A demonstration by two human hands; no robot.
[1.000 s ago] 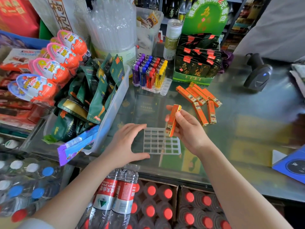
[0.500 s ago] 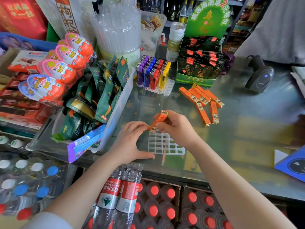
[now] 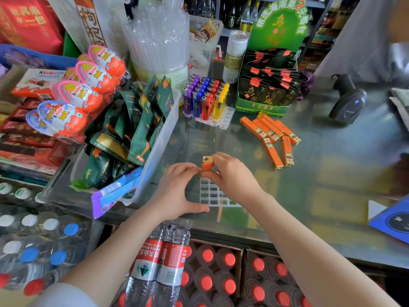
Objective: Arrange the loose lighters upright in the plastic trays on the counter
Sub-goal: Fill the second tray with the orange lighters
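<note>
A clear plastic grid tray (image 3: 213, 194) lies on the glass counter near its front edge. An orange lighter (image 3: 207, 166) stands upright at the tray's far left corner. My right hand (image 3: 232, 178) pinches it from the right, and the fingertips of my left hand (image 3: 177, 191) touch its left side while the thumb rests at the tray's near edge. Several loose orange lighters (image 3: 271, 135) lie flat further back to the right. A second tray (image 3: 223, 120) behind holds purple, blue, red and yellow lighters (image 3: 204, 98) upright.
A clear bin of green snack packets (image 3: 137, 129) stands just left of my left hand. A green tea display box (image 3: 265, 94) and a barcode scanner (image 3: 347, 103) sit at the back right. A blue box (image 3: 394, 220) lies at the right edge. Bottled water is stacked below the counter.
My right hand brought the orange lighter from above the tray's right side over to its far left corner and turned it upright. My left fingers rose to meet it.
</note>
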